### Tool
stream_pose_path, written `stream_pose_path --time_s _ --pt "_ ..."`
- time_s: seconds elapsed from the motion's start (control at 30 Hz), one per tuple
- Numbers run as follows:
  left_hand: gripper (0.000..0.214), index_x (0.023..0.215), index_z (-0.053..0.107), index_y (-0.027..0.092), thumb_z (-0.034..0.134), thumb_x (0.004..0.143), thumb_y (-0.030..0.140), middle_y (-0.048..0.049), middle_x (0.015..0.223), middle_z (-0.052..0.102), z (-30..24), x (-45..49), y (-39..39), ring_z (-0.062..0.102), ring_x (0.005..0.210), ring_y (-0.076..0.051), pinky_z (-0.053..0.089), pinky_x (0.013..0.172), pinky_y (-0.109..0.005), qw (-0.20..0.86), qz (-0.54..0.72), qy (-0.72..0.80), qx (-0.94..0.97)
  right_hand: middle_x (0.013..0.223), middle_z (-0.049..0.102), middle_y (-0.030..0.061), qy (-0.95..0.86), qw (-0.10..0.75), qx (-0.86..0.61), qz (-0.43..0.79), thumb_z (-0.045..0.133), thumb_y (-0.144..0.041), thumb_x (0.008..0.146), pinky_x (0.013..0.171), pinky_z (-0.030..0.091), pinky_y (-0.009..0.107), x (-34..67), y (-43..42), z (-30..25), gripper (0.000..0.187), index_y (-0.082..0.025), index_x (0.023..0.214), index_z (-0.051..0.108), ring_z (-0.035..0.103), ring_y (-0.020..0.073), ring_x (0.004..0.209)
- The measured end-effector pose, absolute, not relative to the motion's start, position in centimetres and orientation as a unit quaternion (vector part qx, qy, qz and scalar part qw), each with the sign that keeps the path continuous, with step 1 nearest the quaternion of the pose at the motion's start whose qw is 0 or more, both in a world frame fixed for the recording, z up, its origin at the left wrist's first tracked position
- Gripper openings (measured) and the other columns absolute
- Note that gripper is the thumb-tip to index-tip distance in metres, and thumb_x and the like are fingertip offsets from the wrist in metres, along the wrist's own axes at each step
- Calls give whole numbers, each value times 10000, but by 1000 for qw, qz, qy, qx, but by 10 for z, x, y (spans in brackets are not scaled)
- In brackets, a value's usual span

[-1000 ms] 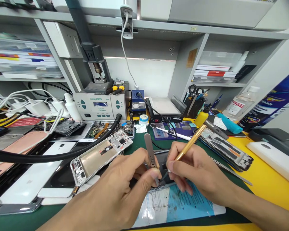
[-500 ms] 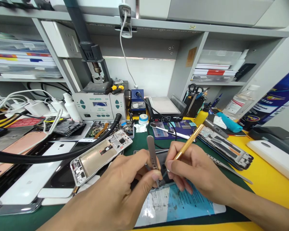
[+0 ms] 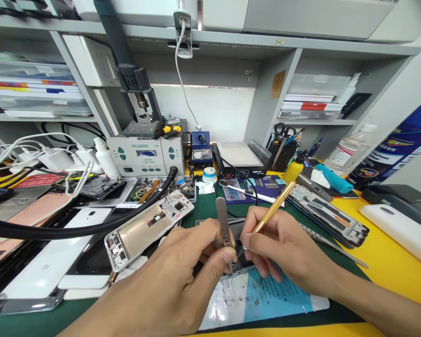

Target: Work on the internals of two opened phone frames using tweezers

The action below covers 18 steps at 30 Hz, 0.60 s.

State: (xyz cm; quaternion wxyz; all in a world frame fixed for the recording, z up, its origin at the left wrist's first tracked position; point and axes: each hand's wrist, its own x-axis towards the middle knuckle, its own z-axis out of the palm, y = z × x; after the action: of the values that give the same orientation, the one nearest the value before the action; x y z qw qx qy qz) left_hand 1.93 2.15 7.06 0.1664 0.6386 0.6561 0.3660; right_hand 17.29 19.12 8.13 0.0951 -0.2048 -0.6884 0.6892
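My left hand [image 3: 189, 267] pinches metal tweezers [image 3: 222, 215] between thumb and fingers, their tips pointing down. In my right hand [image 3: 280, 243] is a gold-handled pen-like tool [image 3: 274, 206], held as one holds a pen, its thin tip slanting toward the tweezers. Both tools meet over a dark phone frame [image 3: 246, 263], which my fingers partly hide, so the exact contact of the tips cannot be made out. Beneath the frame lies a worn blue and white sheet [image 3: 266, 299].
An opened gold phone housing [image 3: 143, 229] leans at the left beside several phones. A black hose [image 3: 91, 230] crosses there from the hot-air station [image 3: 143, 154]. At the right lie an opened phone [image 3: 331, 215], a metal strip tool [image 3: 337, 245] and a white toothbrush [image 3: 256, 194].
Both hands keep their grips and stay nearly still over the phone frame. The whole view has shifted very slightly.
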Motion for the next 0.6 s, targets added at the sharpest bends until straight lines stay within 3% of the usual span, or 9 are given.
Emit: stream_pose_path --time_s 0.2,0.6 --pt "234 950 556 242 466 1128 364 -4 903 729 69 19 24 665 771 -148 513 683 -263 171 393 651 627 528 598 -84 -688 94 -218 686 718 -218 772 346 371 130 175 192 83 157 -210 731 566 518 62 395" --pt "195 1142 620 244 462 1136 359 -4 929 750 71 19 23 686 753 -141 528 637 -247 160 400 647 629 585 633 -70 -690 88 -221 684 736 -220 766 368 386 134 176 189 87 164 -202 745 574 542 62 422"
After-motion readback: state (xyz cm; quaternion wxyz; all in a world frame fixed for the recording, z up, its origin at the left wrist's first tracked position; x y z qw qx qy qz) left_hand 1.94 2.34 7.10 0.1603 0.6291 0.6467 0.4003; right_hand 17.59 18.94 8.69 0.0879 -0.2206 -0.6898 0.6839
